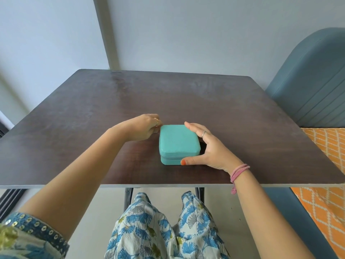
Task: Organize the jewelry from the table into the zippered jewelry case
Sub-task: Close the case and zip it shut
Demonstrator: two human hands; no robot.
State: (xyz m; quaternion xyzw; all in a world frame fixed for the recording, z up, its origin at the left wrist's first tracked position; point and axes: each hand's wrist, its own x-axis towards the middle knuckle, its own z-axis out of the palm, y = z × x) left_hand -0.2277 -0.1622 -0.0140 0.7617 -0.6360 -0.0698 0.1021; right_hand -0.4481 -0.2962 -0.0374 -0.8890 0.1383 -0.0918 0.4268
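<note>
On the dark brown worktop (205,101), toward its near edge and roughly centred before the seated person, sits the teal zippered jewelry case (178,142). Lid down; zipper line visible along the near side wall; case lies flat. Right hand (209,148) spans the case's right side: thumb with an orange-painted nail pressed against the near right corner at the zipper seam, fingers arched over the far right edge of the lid, grip wide, a silver ring on one finger. Pink cord bracelet (239,172) wrapped round the right wrist, a loose end hanging below the worktop edge. Left hand (144,128) is at the case's far left corner, fingers curled inward and touching or pinching something at that corner; what they hold is hidden behind the knuckles, cannot tell. A gold ring shows on one left finger. Both forearms bare; a blue sequinned sleeve edge (35,230) at the left upper arm. Blue-and-white floral trousers (160,230) visible under the worktop. Blue padded headboard (313,86) to the right, with an orange patterned bed cover (326,146) below it. Pale wall (186,34) behind.
</note>
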